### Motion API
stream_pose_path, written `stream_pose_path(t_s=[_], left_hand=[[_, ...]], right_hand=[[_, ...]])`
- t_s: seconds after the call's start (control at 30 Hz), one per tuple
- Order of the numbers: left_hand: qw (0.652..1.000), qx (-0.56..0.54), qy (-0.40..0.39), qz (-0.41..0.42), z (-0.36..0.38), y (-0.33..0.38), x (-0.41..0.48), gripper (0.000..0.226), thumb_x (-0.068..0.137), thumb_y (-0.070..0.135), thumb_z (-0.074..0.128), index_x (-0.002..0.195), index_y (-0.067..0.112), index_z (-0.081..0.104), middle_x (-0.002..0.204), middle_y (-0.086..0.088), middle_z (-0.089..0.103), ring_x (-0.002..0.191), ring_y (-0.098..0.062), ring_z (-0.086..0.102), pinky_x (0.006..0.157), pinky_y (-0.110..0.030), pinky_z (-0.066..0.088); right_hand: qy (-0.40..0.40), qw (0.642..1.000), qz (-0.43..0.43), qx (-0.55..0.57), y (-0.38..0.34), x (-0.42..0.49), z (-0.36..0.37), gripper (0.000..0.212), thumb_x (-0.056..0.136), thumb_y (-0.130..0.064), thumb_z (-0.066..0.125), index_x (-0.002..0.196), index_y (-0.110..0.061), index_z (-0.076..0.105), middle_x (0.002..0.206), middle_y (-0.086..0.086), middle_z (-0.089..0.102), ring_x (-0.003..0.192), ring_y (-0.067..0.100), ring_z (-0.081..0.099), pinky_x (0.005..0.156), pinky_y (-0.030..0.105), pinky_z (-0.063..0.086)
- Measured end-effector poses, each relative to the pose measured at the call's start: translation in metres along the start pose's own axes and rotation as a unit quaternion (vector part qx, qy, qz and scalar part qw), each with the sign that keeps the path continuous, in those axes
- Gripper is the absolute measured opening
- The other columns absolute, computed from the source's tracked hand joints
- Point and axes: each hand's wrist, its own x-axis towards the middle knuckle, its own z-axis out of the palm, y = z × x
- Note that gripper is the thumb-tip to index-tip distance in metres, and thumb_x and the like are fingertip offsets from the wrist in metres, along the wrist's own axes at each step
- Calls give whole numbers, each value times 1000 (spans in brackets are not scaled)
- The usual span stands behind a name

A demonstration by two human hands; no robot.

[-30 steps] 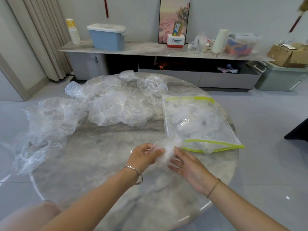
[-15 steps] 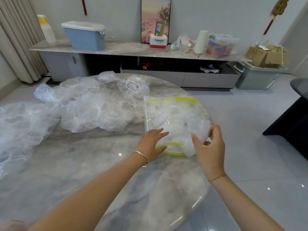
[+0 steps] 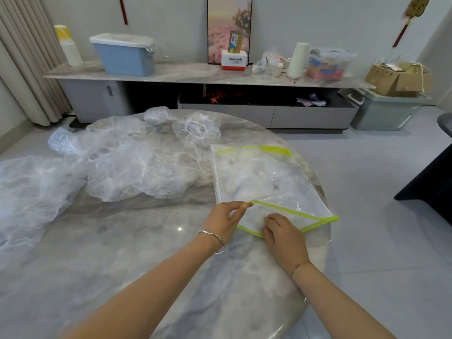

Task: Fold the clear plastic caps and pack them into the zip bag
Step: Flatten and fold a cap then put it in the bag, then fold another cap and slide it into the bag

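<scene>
Pinching zip bag (image 3: 259, 182) lip, left hand (image 3: 223, 221)

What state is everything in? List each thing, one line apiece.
zip bag: flat on the marble table, near mouth open, partly filled.
left hand: pinches the mouth's upper lip, holding it raised.
right hand: fingers inside the mouth; whether they grip anything is unclear.
loose clear caps: unfolded, heaped left of the bag.
blue bin: lid on.
</scene>
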Motion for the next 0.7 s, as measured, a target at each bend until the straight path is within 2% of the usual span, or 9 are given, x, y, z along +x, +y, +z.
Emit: stream_pose_path(t_s=[0.03, 0.1, 0.13, 0.2, 0.3, 0.4, 0.57, 0.63, 0.7], left_hand=[[1000, 3, 1, 3, 0, 0, -1, 27, 96, 34, 49, 110, 25, 70, 115, 11, 67, 107, 5, 56, 89, -6, 38], [1000, 11, -3, 17, 0, 1, -2, 27, 96, 33, 49, 111, 24, 70, 114, 11, 67, 104, 10, 54, 88, -5, 38], [1000, 18, -8, 22, 0, 2, -2, 27, 96, 33, 49, 111, 24, 70, 114, 12, 67, 103, 10, 54, 88, -6, 39], [998, 41, -18, 38, 2, 1, -5, 28, 96, 34, 49, 113, 23, 69, 114, 11, 67, 106, 4, 57, 89, -12, 42], [995, 82, -17, 47, 4, -1, -8, 38, 92, 43, 44, 113, 23, 69, 113, 8, 68, 105, -6, 60, 89, -23, 47], [994, 105, -10, 31, 1, -2, -5, 37, 92, 46, 42, 113, 30, 68, 109, 9, 70, 101, -9, 63, 84, -30, 49], [992, 115, -42, 11, -6, 1, 0, 30, 94, 41, 50, 117, 29, 65, 120, 10, 65, 112, -9, 58, 93, -30, 47], [986, 147, -73, 20, -13, 0, -5, 39, 92, 44, 54, 127, 27, 57, 131, 9, 57, 122, -8, 50, 102, -26, 38], [980, 184, -74, 27, -29, -4, -10, 48, 91, 48, 52, 133, 25, 50, 137, 6, 51, 127, -11, 45, 105, -24, 33]], right_hand=[[-28, 999, 17, 18, -3, 2, 1, 48, 86, -36, 36, 101, -7, 70, 106, 8, 69, 97, 27, 66, 76, 32, 55], [-117, 991, 62, 24, -6, 8, 0, 80, 84, -56, 11, 136, -9, 48, 141, 7, 48, 132, 25, 43, 112, 37, 27], [-164, 982, 93, 17, -6, 11, 0, 89, 79, -61, -2, 145, -14, 35, 151, 4, 35, 140, 22, 28, 116, 37, 12], [-194, 972, 133, -3, -1, 17, 0, 86, 80, -64, -7, 150, -23, 23, 158, -1, 18, 146, 21, 8, 117, 38, 0], [-204, 965, 163, -12, 4, 21, -6, 61, 98, -56, 14, 151, -27, 17, 160, -3, -1, 146, 25, -12, 118, 40, -4], [-218, 965, 145, -19, -6, 16, -13, 63, 97, -58, 17, 152, -30, 1, 159, -4, -9, 145, 24, -16, 117, 42, -7], [-246, 966, 73, -15, -30, -11, -33, 92, 68, -70, -10, 150, -29, -8, 159, -5, -11, 146, 19, -13, 116, 39, -9], [-235, 971, 39, 1, -37, -17, -38, 94, 67, -67, -9, 151, -28, 1, 160, -6, -2, 147, 16, -7, 116, 34, -6], [-193, 981, -7, 24, -47, -17, -40, 83, 78, -63, 6, 147, -23, 28, 155, -3, 24, 145, 17, 16, 116, 30, 9]])
